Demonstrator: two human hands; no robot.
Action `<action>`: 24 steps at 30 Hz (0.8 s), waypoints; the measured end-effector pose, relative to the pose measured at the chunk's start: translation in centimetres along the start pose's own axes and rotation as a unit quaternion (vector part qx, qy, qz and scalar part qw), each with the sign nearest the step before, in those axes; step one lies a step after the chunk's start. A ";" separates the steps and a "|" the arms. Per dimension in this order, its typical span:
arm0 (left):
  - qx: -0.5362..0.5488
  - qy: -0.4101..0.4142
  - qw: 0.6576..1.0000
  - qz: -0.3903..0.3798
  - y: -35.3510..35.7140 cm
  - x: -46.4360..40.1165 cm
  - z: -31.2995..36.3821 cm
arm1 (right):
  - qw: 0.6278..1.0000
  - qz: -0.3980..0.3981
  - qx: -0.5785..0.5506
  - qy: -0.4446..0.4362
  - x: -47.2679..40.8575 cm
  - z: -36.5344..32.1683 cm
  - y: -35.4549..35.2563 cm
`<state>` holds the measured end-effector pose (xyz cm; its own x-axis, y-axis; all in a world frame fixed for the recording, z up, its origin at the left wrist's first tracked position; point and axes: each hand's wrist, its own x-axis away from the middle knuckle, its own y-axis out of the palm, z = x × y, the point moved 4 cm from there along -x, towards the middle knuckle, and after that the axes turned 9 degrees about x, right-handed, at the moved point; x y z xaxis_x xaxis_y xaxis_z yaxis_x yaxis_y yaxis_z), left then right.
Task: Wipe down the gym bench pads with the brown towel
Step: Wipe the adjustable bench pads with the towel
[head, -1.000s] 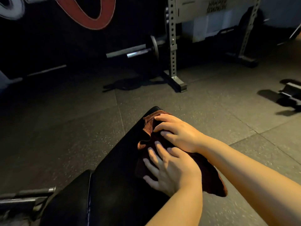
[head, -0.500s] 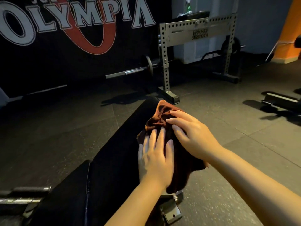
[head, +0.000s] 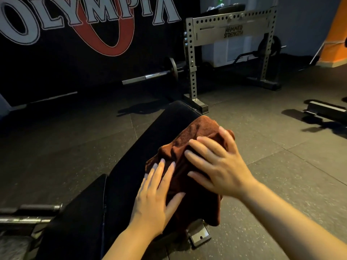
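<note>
The brown towel (head: 189, 139) lies bunched over the right edge of the long black back pad (head: 146, 147) of the gym bench, part of it hanging down the side. My left hand (head: 155, 196) presses flat on the towel's near end with straight fingers. My right hand (head: 216, 162) rests on the towel's middle with fingers spread. The shorter black seat pad (head: 75, 222) sits nearer me, across a narrow gap.
A grey metal rack (head: 191, 72) with a barbell (head: 150, 76) stands just beyond the bench's far end. The bench's foot bracket (head: 199, 235) sticks out on the floor at its right side. Another low frame (head: 326, 109) lies at the far right. Rubber floor surrounds the bench.
Both hands have slid the towel back toward me along the pad after pushing it to the far end. The right hand now lies spread over the towel's middle.
</note>
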<state>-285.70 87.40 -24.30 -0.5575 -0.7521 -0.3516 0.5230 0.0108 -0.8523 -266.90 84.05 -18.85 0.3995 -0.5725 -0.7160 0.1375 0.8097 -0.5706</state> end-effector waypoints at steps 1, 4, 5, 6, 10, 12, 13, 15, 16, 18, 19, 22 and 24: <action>0.004 -0.001 1.000 0.000 -0.1 -0.3 -0.2 | 1.000 0.006 -0.001 -0.011 -0.6 0.9 0.5; 0.008 -0.018 0.999 -0.026 -0.5 -0.9 -0.8 | 0.999 0.024 -0.020 -0.008 -1.3 1.0 1.8; 0.013 -0.018 0.999 -0.023 -0.6 -1.2 -0.7 | 0.999 0.030 -0.023 0.007 -1.1 0.7 2.0; 0.023 -0.018 0.999 -0.017 -0.6 -1.3 -0.6 | 0.999 0.031 -0.022 0.022 -0.9 0.2 2.1; 0.074 -0.026 0.997 -0.005 0.4 -0.7 -0.5 | 0.999 -0.010 0.029 0.028 -0.2 -1.6 2.1; 0.047 -0.015 0.999 0.015 0.0 0.3 -0.8 | 0.998 -0.029 0.054 0.026 -0.1 -1.9 1.9; 0.032 -0.016 0.999 0.017 -0.2 1.1 -1.2 | 0.997 -0.034 0.063 0.019 0.0 -2.3 1.8; -0.004 -0.016 1.000 0.023 -0.2 3.2 -2.4 | 0.996 -0.042 0.063 -0.035 0.7 -4.4 1.9; -0.016 -0.018 0.999 0.029 -0.1 4.5 -3.2 | 0.994 -0.050 0.058 -0.074 1.1 -6.3 2.0; -0.050 -0.032 0.997 0.040 -0.2 7.2 -5.0 | 0.988 -0.076 0.057 -0.122 1.7 -10.5 2.5; -0.069 -0.053 0.996 0.037 -0.3 8.5 -6.1 | 0.985 -0.093 0.052 -0.133 1.8 -12.6 2.8; -0.100 -0.132 0.986 0.017 -0.7 11.6 -8.8 | 0.976 -0.141 0.027 -0.166 1.3 -17.7 3.8; -0.115 -0.163 0.980 0.007 -0.9 13.2 -9.6 | 0.968 -0.152 0.028 -0.198 0.6 -19.0 3.8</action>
<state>-299.74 83.77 -31.92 -0.2962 -0.9211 -0.2527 0.3483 0.1422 -0.9265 -283.37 84.35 -29.09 0.6473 -0.6997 -0.3023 0.3481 0.6242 -0.6994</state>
